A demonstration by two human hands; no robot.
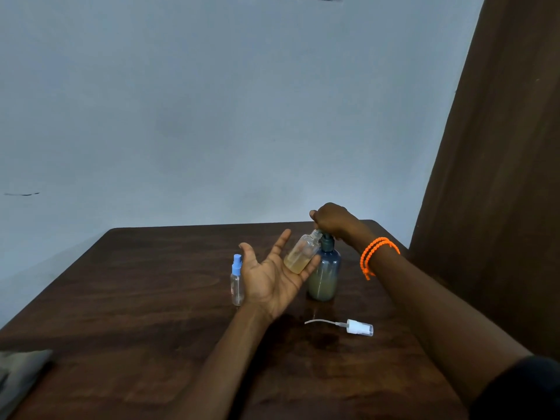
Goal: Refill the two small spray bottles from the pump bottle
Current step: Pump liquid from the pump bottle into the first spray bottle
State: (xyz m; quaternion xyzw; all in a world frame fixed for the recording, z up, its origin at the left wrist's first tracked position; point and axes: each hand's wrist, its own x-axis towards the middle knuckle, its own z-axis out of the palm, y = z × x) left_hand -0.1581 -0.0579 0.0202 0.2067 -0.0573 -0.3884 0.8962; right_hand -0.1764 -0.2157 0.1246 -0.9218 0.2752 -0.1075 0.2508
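While your left hand [271, 275] lies palm up with fingers straight, the small clear plastic spray bottle with its cap off [301, 253] rests tilted on your fingertips, cradled and not clamped, its open neck leaning in under the spout of the dark blue translucent pump bottle [324, 274]. Your right hand [331, 221] sits curled over the pump head, pressing or about to press; how far it is pushed down I cannot tell.

That little bottle is partly filled with yellowish liquid, so expect it to be light but smooth-walled and likely slippery, the more so if liquid dribbles down it. An open palm gives it little hold; curling thumb and fingers round its middle would steady it. The pump bottle, just beyond your fingertips, looks stiff and about half full, heavy enough to stay put under a straight-down press.

Left of your palm stands the second small clear spray bottle with a blue cap [237, 280], looking empty and easy to knock over. Below your wrist lies the white spray head with its thin tube [348, 326], on the dark wooden table [151, 298].
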